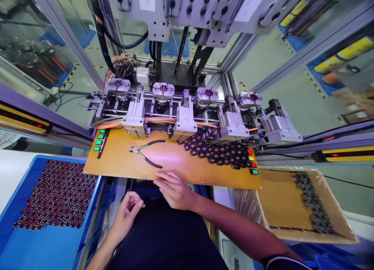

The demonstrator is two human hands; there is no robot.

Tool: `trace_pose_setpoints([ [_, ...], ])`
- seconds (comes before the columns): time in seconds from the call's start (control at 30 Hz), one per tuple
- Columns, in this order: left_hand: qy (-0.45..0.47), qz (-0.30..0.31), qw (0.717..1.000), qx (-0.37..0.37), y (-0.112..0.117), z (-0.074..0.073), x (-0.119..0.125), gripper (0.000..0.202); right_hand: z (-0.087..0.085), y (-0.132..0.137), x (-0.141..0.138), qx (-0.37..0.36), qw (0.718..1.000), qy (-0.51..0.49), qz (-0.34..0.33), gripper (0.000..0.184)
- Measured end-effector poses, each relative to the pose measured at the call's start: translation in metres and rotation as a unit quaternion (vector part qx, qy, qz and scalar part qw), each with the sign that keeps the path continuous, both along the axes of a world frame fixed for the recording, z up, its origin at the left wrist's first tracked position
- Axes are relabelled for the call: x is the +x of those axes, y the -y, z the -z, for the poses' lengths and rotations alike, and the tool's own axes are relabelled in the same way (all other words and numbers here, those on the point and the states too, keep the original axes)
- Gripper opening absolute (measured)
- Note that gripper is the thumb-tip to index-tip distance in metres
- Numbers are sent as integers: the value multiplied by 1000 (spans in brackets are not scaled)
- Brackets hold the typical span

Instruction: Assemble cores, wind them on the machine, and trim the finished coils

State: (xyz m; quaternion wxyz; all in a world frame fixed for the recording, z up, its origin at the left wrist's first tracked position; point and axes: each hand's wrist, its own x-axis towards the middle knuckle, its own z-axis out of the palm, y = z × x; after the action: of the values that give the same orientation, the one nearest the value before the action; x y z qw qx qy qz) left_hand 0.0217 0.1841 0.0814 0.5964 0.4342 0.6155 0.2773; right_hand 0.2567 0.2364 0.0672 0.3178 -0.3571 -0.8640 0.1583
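Pliers (136, 149), one pair: lying on the orange desk (113, 163), dark handles splayed, tips leftward. Right hand (174, 190): released, fingers extended at the desk's front edge, near the pliers. Left hand (128, 210): fingers curled, before the torso; contents, if any, cannot be told. Black round parts (216, 152): clustered, desk's right side. Blue tray (55, 248), filled with small parts: left of desk.

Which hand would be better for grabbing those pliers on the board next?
Probably the right hand. In the picture, it overlaps the near edge of the board, close to the pliers. The left hand is farther from them, below the board's edge, and curled.
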Motion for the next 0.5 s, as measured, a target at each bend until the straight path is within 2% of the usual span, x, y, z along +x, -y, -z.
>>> trace_pose_setpoints([
  [0.07, 0, -10, 1000, 15, 0, -2, -3, 43, -5, -15, 0, -16, 1000, 11, 20, 41],
  [0.2, -15, -13, 998, 52, 0, -4, -9, 45, -6, -59, -8, -61, 995, 56, 48, 82],
  [0.27, -30, -13, 996, 81, 3, -4, -13, 43, -4, -76, -15, -85, 992, 74, 53, 96],
  [0.33, -51, -15, 992, 115, 8, -2, -15, 39, -2, -84, -21, -108, 989, 82, 58, 90],
  [0.43, -94, -13, 980, 173, 13, 1, -18, 33, 0, -86, -24, -145, 985, 72, 60, 62],
  [0.5, -132, -6, 967, 219, 12, 4, -18, 30, -2, -86, -20, -176, 981, 56, 56, 52],
])
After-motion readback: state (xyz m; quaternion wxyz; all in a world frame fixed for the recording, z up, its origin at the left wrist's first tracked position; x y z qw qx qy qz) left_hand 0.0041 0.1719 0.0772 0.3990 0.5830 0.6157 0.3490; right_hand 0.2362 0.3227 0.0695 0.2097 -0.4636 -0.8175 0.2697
